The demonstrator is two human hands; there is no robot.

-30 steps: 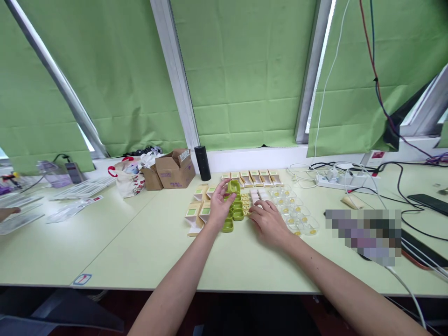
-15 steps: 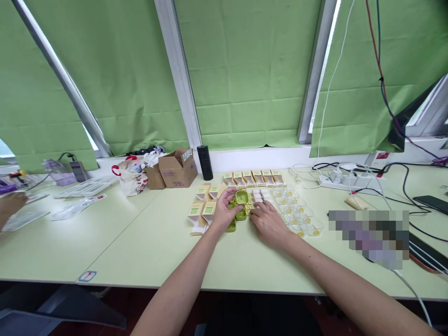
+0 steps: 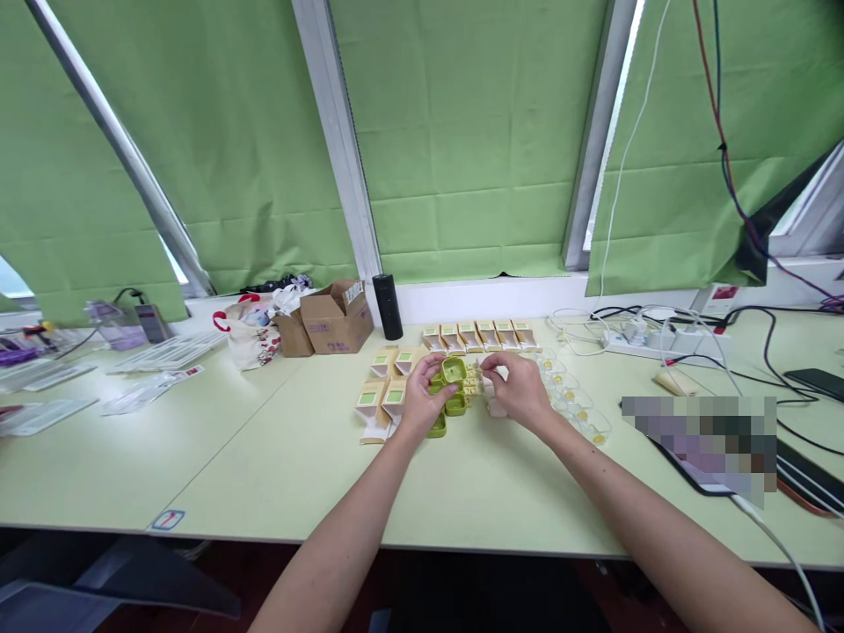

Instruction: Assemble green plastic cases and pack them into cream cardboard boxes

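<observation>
My left hand grips a small green case, held open side up just above a column of more green cases on the pale green table. My right hand is raised beside it with its fingers pinched together on something small that I cannot make out, over a row of pale pink blocks. Behind the hands stands a row of small beige cartons with green labels. More such cartons lie to the left of my left hand. Clear blister trays with yellow pieces lie to the right.
Brown cardboard boxes and a black cylinder stand at the back by the window sill. A power strip with tangled cables lies at the right rear. Clear plastic trays lie on the left table part.
My right hand lifted off the table and moved back toward the green case, fingers now pinched. My left hand lowered the green case closer to the column. Another person's hand at far left is gone.
</observation>
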